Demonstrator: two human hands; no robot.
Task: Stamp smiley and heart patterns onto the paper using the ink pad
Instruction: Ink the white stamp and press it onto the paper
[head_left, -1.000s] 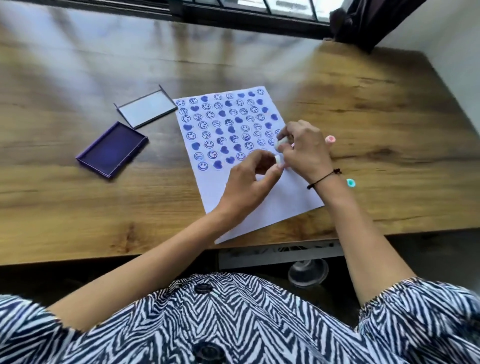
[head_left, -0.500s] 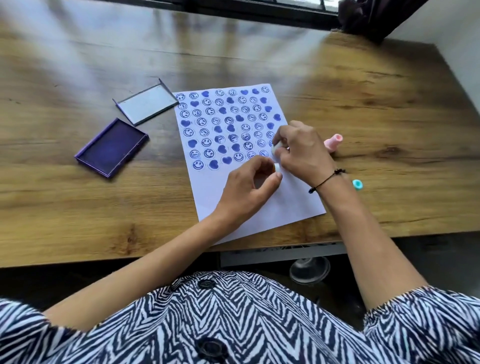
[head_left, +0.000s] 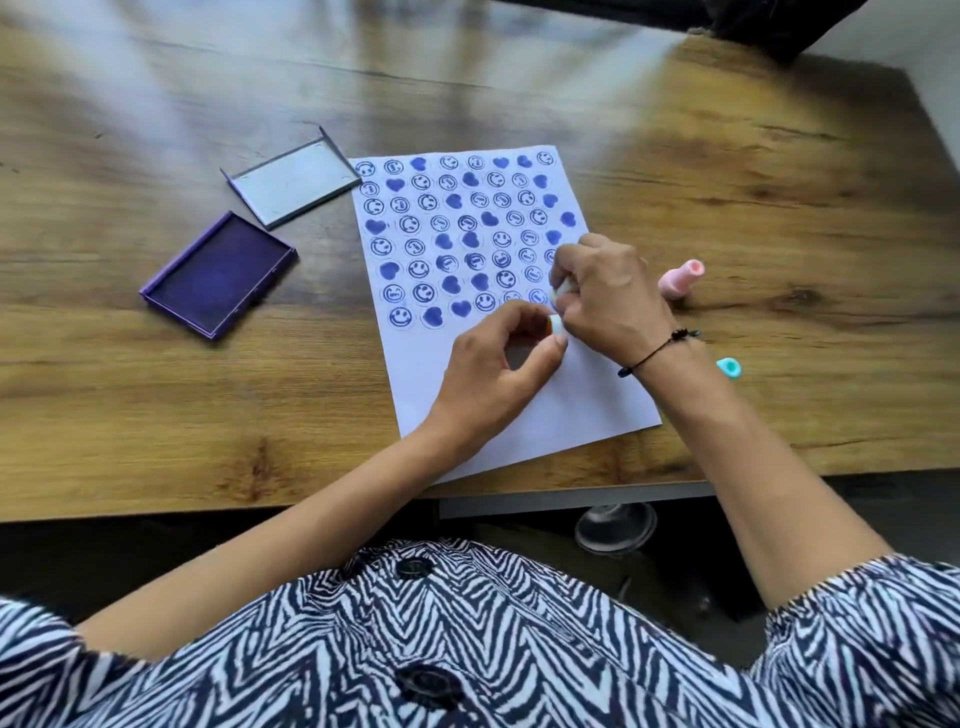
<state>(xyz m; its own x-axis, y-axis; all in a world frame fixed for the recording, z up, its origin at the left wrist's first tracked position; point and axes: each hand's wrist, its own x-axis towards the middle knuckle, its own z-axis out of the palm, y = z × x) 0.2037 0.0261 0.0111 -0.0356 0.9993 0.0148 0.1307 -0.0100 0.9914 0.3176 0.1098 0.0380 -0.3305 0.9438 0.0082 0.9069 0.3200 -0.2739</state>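
A white paper (head_left: 561, 410) lies on the wooden table, its upper part filled with several rows of blue smileys and hearts. Both hands meet over its right side. My right hand (head_left: 608, 296) grips a small white stamp (head_left: 561, 287), mostly hidden by the fingers. My left hand (head_left: 493, 369) pinches a small white cap (head_left: 555, 327) between thumb and forefinger, right beside the stamp. The open purple ink pad (head_left: 218, 273) sits left of the paper.
The ink pad's grey lid (head_left: 293, 182) lies behind the pad. A pink stamp (head_left: 680, 278) lies right of the paper, and a teal one (head_left: 729, 367) sits by my right wrist. The table's (head_left: 156, 415) front edge runs just under the paper's lower corner.
The two hands stay together over the paper's right side, with the fingers shifting slightly around the small white stamp and cap. The view has tilted a little.
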